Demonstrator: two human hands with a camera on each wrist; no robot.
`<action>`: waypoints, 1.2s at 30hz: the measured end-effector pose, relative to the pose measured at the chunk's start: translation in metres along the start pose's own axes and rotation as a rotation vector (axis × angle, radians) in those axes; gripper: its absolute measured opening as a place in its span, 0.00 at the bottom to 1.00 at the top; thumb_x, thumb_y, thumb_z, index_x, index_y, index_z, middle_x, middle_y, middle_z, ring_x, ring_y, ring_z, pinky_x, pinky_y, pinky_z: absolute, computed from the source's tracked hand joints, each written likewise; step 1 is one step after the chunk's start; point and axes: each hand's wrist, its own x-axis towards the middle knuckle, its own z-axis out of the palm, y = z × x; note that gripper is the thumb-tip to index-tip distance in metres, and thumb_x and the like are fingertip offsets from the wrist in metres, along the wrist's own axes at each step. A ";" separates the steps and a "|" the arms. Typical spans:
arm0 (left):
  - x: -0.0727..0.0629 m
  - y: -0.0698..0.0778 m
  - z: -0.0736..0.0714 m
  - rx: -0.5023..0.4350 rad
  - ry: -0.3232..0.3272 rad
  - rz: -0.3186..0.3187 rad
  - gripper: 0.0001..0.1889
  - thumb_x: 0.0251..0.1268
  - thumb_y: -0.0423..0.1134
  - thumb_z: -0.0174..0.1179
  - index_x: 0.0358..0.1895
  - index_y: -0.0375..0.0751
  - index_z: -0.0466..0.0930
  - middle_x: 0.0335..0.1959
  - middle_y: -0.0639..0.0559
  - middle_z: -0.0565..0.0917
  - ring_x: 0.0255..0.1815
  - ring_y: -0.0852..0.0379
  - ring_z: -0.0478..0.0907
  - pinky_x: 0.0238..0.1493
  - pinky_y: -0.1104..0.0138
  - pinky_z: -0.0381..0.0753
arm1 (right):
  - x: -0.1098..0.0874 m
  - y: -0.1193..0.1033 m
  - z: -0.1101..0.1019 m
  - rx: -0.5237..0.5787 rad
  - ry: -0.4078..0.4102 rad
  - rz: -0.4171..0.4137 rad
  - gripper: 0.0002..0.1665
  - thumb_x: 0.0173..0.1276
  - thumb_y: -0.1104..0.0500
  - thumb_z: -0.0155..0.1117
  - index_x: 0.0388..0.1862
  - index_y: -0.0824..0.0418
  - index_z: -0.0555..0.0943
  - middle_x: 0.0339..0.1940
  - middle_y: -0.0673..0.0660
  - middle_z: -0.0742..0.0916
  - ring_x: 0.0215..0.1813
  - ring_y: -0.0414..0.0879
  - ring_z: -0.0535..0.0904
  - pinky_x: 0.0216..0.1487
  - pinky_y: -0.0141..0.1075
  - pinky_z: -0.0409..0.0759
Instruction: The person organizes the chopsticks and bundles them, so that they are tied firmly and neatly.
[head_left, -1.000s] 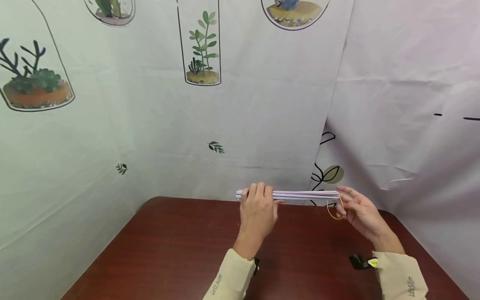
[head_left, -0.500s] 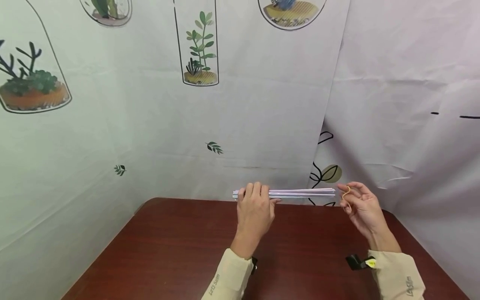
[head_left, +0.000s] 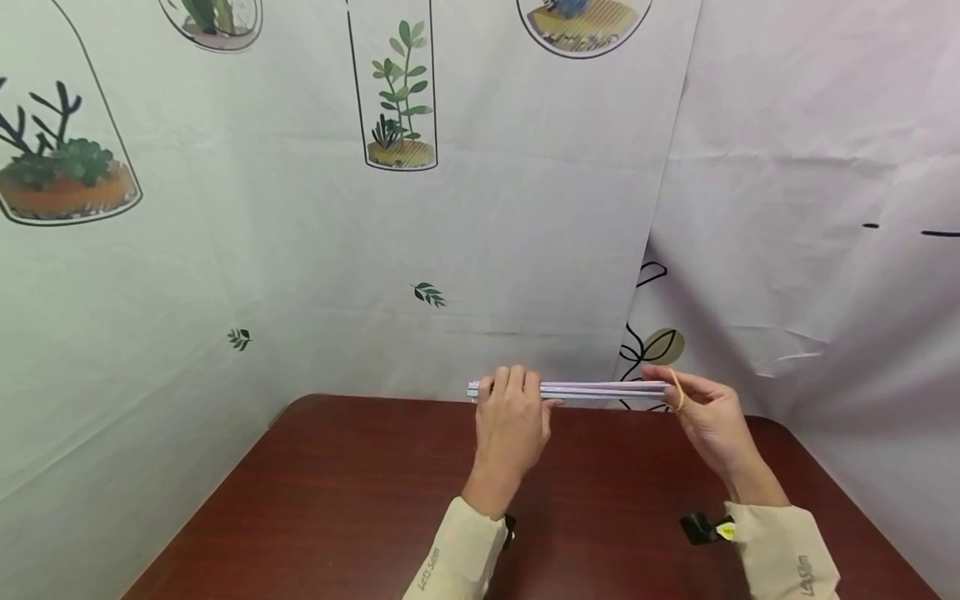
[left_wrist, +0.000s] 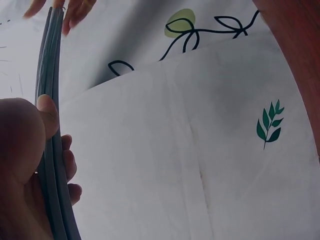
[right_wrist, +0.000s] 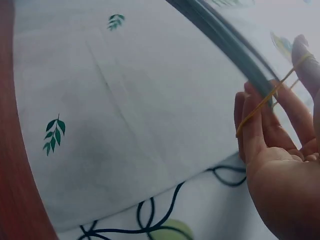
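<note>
A bundle of long, thin, straw-like pale lilac and white rods (head_left: 600,389) lies level above the far edge of the table. My left hand (head_left: 512,425) grips it near its left end, thumb along one side and fingers wrapped behind, as the left wrist view shows. At the other end is my right hand (head_left: 712,421), holding a yellow rubber band (right_wrist: 261,105). The band is stretched between the thumb and the fingers, crossing in front of the rod ends in the right wrist view. Those fingertips (right_wrist: 250,90) are right at the rod ends.
A dark red-brown wooden table (head_left: 360,500) lies below both hands. Behind it hangs a pale cloth backdrop (head_left: 315,250) printed with plants and leaves, and more cloth closes in at the right. Each wrist wears a small black camera (head_left: 701,528).
The right hand drew the rubber band away from the rod ends to the right, then came back left to them with the band stretched across its fingers. The left hand has barely moved.
</note>
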 end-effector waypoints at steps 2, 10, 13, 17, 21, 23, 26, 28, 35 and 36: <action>-0.001 0.002 0.001 0.006 -0.004 0.014 0.15 0.58 0.51 0.68 0.35 0.45 0.77 0.31 0.54 0.75 0.39 0.54 0.72 0.48 0.60 0.68 | 0.000 -0.002 0.007 -0.158 0.006 0.014 0.19 0.67 0.76 0.59 0.57 0.75 0.80 0.50 0.52 0.89 0.55 0.39 0.82 0.51 0.28 0.79; -0.003 0.009 0.001 0.003 -0.036 0.041 0.16 0.54 0.53 0.70 0.33 0.47 0.77 0.32 0.54 0.76 0.40 0.55 0.72 0.48 0.61 0.68 | 0.001 -0.008 0.030 -0.715 0.118 -0.133 0.16 0.50 0.75 0.77 0.40 0.71 0.87 0.35 0.51 0.90 0.38 0.34 0.86 0.34 0.25 0.81; -0.003 0.010 0.001 0.003 -0.053 0.047 0.15 0.53 0.52 0.70 0.34 0.47 0.78 0.32 0.55 0.76 0.40 0.55 0.73 0.49 0.61 0.68 | 0.002 -0.008 0.033 -0.929 0.137 -0.309 0.18 0.43 0.71 0.82 0.37 0.65 0.90 0.33 0.53 0.89 0.37 0.34 0.81 0.35 0.20 0.75; -0.003 0.009 0.002 -0.001 -0.064 0.037 0.12 0.54 0.49 0.69 0.33 0.48 0.78 0.32 0.56 0.76 0.39 0.56 0.73 0.48 0.62 0.69 | 0.006 -0.007 0.038 -1.065 0.127 -0.508 0.18 0.52 0.50 0.81 0.37 0.61 0.91 0.35 0.56 0.84 0.38 0.40 0.73 0.39 0.24 0.67; -0.003 0.007 0.004 -0.015 -0.060 0.029 0.09 0.56 0.45 0.69 0.33 0.48 0.78 0.32 0.56 0.77 0.39 0.56 0.73 0.47 0.62 0.70 | 0.007 -0.006 0.044 -0.994 0.044 -0.602 0.25 0.63 0.40 0.68 0.37 0.62 0.91 0.39 0.57 0.86 0.42 0.43 0.78 0.41 0.22 0.71; -0.003 0.005 0.004 -0.024 -0.062 0.021 0.10 0.56 0.46 0.69 0.33 0.48 0.79 0.32 0.56 0.77 0.39 0.56 0.73 0.47 0.62 0.69 | 0.007 -0.005 0.048 -0.936 0.009 -0.623 0.16 0.60 0.51 0.75 0.35 0.65 0.90 0.39 0.59 0.88 0.42 0.41 0.80 0.41 0.20 0.73; -0.003 0.001 0.002 -0.033 -0.068 0.005 0.11 0.56 0.46 0.70 0.34 0.48 0.79 0.32 0.55 0.77 0.39 0.55 0.74 0.48 0.61 0.70 | 0.006 -0.005 0.053 -0.846 -0.026 -0.615 0.13 0.46 0.69 0.80 0.33 0.70 0.89 0.34 0.60 0.87 0.39 0.38 0.81 0.38 0.20 0.74; -0.002 0.000 0.000 -0.026 -0.075 -0.008 0.10 0.56 0.46 0.70 0.33 0.48 0.78 0.31 0.55 0.76 0.39 0.55 0.74 0.48 0.61 0.70 | 0.006 -0.004 0.054 -0.821 -0.030 -0.612 0.18 0.37 0.77 0.79 0.32 0.71 0.88 0.32 0.61 0.87 0.37 0.37 0.80 0.36 0.20 0.74; -0.002 0.002 -0.004 0.014 -0.075 -0.044 0.09 0.59 0.47 0.66 0.33 0.47 0.79 0.30 0.55 0.77 0.37 0.56 0.74 0.46 0.61 0.71 | 0.006 0.001 0.057 -0.794 0.005 -0.681 0.13 0.50 0.63 0.81 0.32 0.69 0.89 0.30 0.61 0.88 0.32 0.38 0.80 0.37 0.23 0.71; -0.002 0.002 -0.004 0.020 -0.067 -0.047 0.09 0.59 0.47 0.66 0.33 0.47 0.79 0.30 0.55 0.77 0.37 0.56 0.74 0.45 0.61 0.71 | 0.006 0.002 0.057 -0.797 0.013 -0.697 0.14 0.53 0.59 0.80 0.32 0.69 0.89 0.30 0.61 0.88 0.32 0.39 0.80 0.38 0.24 0.71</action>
